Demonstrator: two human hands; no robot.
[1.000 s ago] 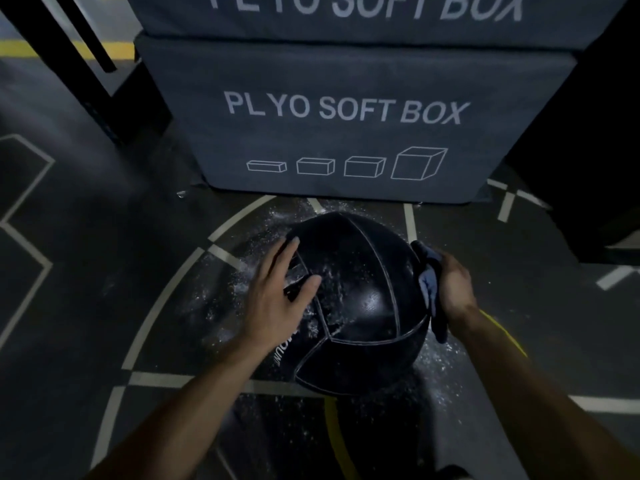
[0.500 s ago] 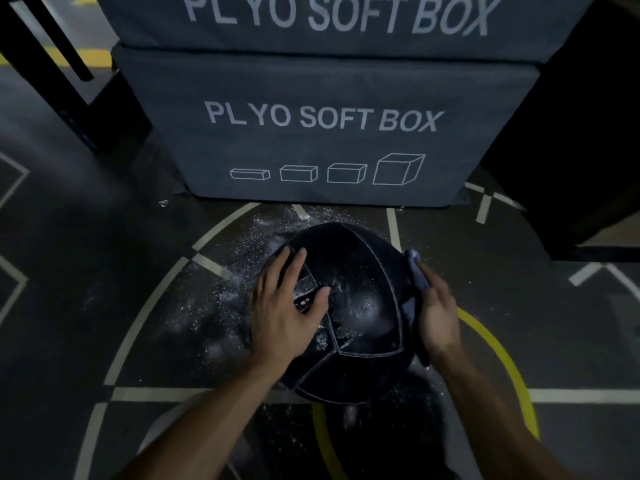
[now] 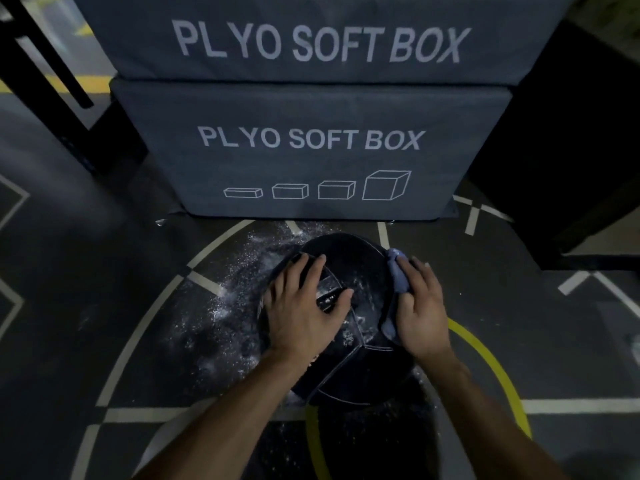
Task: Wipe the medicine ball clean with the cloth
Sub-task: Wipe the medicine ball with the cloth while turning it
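A black medicine ball (image 3: 349,372) with pale seams and white powder on its top sits on the dark gym floor in front of me. My left hand (image 3: 304,310) lies flat on the ball's upper left side, fingers spread and straight. My right hand (image 3: 420,310) presses a blue-grey cloth (image 3: 398,275) against the ball's upper right side, fingers laid over the cloth. Part of the cloth hangs below the palm at the ball's right edge.
Two stacked grey soft boxes (image 3: 311,161) marked PLYO SOFT BOX stand right behind the ball. White powder (image 3: 221,306) is scattered on the floor to the left. A dark rack frame (image 3: 45,81) rises at the far left; a dark block (image 3: 571,150) stands at the right.
My right hand with the cloth has slid from the ball's right side up towards its top. The left hand has stayed on the ball. The view has pulled back slightly.
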